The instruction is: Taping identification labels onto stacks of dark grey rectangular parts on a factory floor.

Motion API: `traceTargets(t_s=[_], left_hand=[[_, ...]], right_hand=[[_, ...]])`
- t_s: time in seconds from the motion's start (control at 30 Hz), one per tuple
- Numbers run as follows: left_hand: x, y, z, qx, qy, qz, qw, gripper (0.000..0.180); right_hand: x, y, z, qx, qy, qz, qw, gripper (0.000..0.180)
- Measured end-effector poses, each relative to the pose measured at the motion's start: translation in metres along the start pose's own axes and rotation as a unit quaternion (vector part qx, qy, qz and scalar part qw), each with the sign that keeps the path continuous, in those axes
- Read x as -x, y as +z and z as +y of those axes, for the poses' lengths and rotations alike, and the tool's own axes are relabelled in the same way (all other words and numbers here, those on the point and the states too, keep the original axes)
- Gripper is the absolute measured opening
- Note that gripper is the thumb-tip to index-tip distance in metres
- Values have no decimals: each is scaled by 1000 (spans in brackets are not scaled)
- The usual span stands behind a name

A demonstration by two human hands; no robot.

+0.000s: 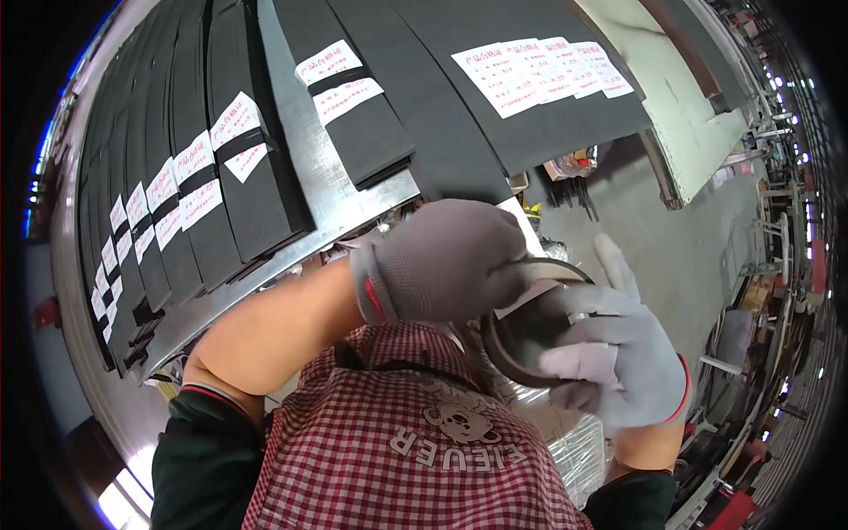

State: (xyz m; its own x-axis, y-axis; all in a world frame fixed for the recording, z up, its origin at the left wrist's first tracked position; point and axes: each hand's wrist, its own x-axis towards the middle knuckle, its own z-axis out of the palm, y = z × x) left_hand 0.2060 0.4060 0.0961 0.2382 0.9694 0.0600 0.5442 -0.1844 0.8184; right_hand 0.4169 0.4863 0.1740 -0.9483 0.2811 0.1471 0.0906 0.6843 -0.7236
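Observation:
My left hand point(449, 261), in a grey knit glove, reaches across in front of me with its fingers closed at the upper edge of a dark ring that looks like a roll of tape point(503, 358). My right hand point(623, 349), also gloved, grips the roll from the other side. Its thumb lies over the ring's opening and one finger points up, away from the roll. A pale strip crosses the top of the ring, near the left fingertips. What exactly the left fingertips pinch is hidden behind the glove.
Bundles of dark flat panels point(190, 247) with white labels and black bands stand along a metal table point(305, 146) at left. Another banded bundle point(371, 137) lies ahead. Several loose labels point(543, 75) rest on a dark panel. A pale board point(671, 115) leans at the far right.

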Motion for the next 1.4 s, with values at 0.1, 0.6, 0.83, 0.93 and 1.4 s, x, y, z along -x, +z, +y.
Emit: traceTargets(t_s=[0.1, 0.6, 0.83, 0.93, 1.4], left_hand=[[18, 3, 3, 154, -105, -2, 982, 27], [35, 128, -123, 420, -185, 116, 881, 19], [40, 151, -151, 494, -153, 110, 849, 22], [55, 141, -168, 354, -197, 58, 913, 21], [-39, 35, -70, -68, 241, 135, 959, 58]], right_hand=[[6, -9, 26, -77, 22, -118, 990, 24], [-14, 65, 215, -194, 196, -222, 935, 29], [-27, 98, 75, 257, 119, -43, 958, 67], [-23, 109, 73, 235, 124, 21, 964, 76], [24, 42, 125, -198, 289, 169, 921, 44]])
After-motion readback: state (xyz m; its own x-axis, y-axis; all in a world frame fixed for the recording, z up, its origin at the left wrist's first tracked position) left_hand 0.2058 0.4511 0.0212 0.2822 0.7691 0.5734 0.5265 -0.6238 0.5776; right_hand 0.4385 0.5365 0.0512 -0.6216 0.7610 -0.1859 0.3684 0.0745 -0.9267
